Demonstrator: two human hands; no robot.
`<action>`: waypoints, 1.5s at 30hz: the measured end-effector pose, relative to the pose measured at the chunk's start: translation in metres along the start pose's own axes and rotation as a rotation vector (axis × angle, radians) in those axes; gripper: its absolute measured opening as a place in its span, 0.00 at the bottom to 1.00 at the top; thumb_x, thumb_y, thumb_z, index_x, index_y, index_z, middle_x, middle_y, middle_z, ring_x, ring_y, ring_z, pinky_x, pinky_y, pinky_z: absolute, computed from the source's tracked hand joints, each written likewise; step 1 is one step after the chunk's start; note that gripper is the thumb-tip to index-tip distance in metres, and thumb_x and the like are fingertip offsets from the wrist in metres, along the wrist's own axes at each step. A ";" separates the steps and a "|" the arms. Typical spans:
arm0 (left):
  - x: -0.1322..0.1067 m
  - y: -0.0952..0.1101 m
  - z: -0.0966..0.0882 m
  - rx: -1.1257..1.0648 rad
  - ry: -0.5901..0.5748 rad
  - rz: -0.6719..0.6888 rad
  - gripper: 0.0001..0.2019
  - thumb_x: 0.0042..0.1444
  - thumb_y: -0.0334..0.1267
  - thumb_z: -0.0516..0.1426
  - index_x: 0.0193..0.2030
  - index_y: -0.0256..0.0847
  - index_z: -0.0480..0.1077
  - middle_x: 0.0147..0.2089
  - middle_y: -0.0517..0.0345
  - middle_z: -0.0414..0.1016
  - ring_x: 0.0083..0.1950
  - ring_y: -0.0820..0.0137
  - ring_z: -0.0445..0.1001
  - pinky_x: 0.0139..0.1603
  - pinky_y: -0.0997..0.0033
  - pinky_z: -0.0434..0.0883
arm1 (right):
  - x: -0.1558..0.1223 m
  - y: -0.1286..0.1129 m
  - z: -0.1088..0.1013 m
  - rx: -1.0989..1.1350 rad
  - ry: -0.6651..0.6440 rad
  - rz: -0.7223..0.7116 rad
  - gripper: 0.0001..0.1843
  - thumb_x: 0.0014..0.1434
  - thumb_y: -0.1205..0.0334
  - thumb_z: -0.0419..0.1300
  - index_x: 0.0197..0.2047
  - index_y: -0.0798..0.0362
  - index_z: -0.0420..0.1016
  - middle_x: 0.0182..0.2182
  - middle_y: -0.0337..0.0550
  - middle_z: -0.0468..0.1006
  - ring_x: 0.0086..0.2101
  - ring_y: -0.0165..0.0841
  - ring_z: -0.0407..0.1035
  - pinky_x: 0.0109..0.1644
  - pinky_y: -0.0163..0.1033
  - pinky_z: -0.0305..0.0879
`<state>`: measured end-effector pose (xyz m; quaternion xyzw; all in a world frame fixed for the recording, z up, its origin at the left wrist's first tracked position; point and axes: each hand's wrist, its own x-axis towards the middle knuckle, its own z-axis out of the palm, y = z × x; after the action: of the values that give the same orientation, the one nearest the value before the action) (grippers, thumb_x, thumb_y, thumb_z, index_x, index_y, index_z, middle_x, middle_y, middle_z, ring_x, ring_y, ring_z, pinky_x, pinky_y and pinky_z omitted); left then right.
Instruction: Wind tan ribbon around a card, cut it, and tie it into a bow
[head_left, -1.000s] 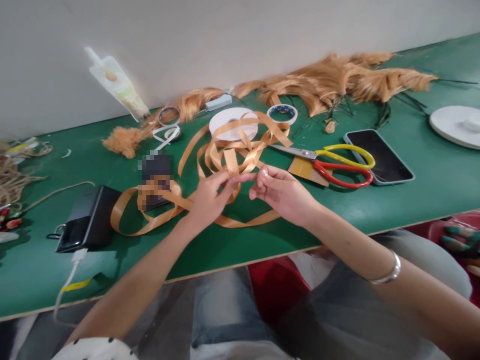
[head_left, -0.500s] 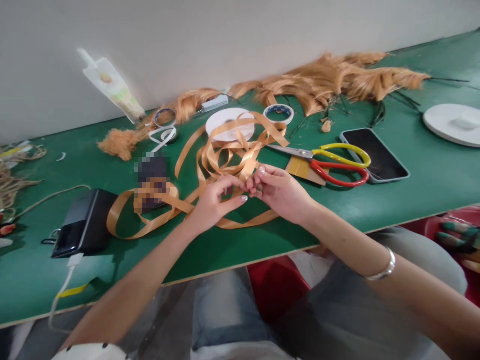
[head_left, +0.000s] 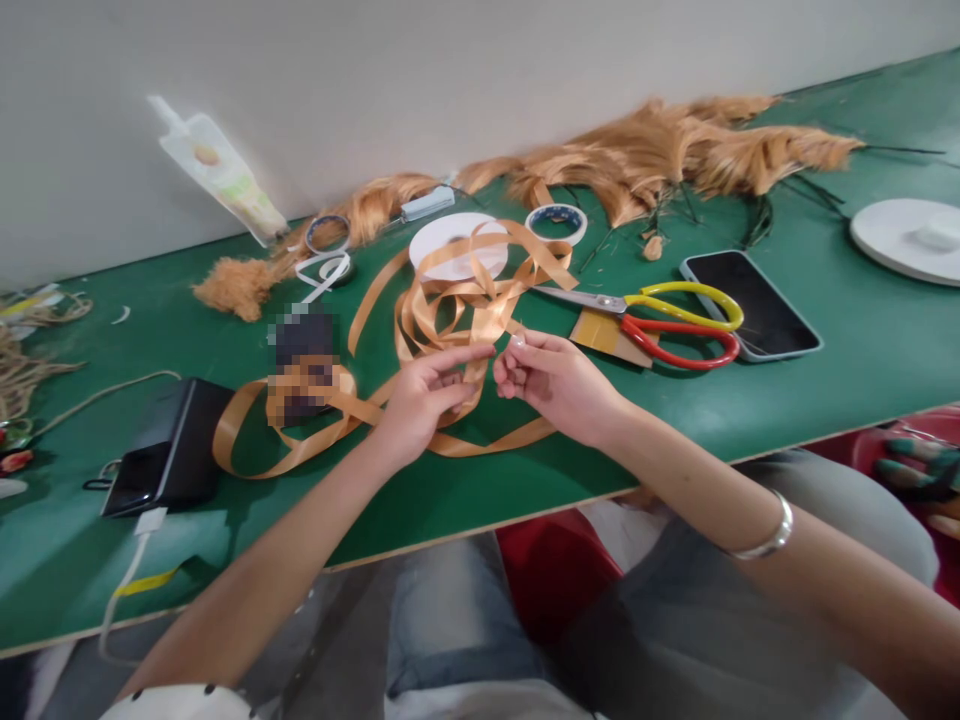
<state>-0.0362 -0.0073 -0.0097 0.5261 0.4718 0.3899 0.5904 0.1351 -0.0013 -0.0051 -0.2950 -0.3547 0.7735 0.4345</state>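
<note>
My left hand (head_left: pixel 420 400) is over the loose orange satin ribbon (head_left: pixel 489 322), its index finger stretched toward the right and its other fingers curled. Thumb and index finger are apart, and a strip of ribbon shows between them; I cannot tell if it touches them. Just across a small gap is my right hand (head_left: pixel 566 385), thumb pressed to index finger and the rest curled in. Whatever that pinch holds is too small to make out. Behind the loops lies a white ribbon spool (head_left: pixel 435 235). Scissors (head_left: pixel 660 318) with yellow and red handles rest to the right.
A phone (head_left: pixel 757 305) lies under the scissor handles, beside a cardboard piece (head_left: pixel 596 335). Tape rolls and bundles of orange fibre (head_left: pixel 630 170) line the wall. A black power bank (head_left: pixel 169 450) with a white cable stands left. A white disc (head_left: pixel 907 240) sits far right.
My fingertips, which were together, have come apart. The left index finger has straightened and the left thumb has moved back from the right hand. The right hand stays pinched in nearly the same place.
</note>
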 end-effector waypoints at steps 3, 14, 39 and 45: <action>0.001 0.003 0.000 -0.087 0.012 -0.038 0.22 0.41 0.27 0.58 0.46 0.41 0.75 0.18 0.66 0.60 0.20 0.80 0.54 0.19 0.77 0.52 | 0.000 0.001 0.001 0.003 0.029 0.018 0.09 0.56 0.65 0.55 0.25 0.54 0.62 0.23 0.36 0.70 0.23 0.23 0.64 0.30 0.33 0.59; 0.005 0.003 -0.003 -0.255 0.102 -0.019 0.21 0.38 0.24 0.59 0.41 0.43 0.78 0.43 0.55 0.78 0.19 0.87 0.55 0.17 0.82 0.54 | 0.000 0.003 0.000 0.023 -0.015 -0.001 0.10 0.56 0.67 0.55 0.24 0.56 0.63 0.22 0.34 0.67 0.20 0.22 0.59 0.32 0.33 0.59; 0.006 -0.005 -0.007 0.017 0.022 0.178 0.13 0.42 0.36 0.66 0.36 0.40 0.73 0.30 0.62 0.75 0.33 0.75 0.74 0.35 0.77 0.71 | -0.004 0.004 0.005 0.081 -0.044 0.017 0.12 0.58 0.66 0.54 0.23 0.55 0.64 0.22 0.37 0.68 0.25 0.25 0.64 0.34 0.33 0.60; 0.005 0.000 -0.003 0.115 0.104 0.215 0.15 0.40 0.36 0.67 0.35 0.38 0.69 0.26 0.63 0.71 0.26 0.76 0.71 0.28 0.78 0.70 | -0.005 0.005 0.006 0.090 -0.043 0.025 0.10 0.57 0.67 0.55 0.24 0.54 0.63 0.19 0.35 0.66 0.24 0.25 0.60 0.35 0.35 0.58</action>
<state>-0.0382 -0.0014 -0.0105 0.5856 0.4641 0.4503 0.4887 0.1305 -0.0092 -0.0049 -0.2630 -0.3252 0.8001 0.4300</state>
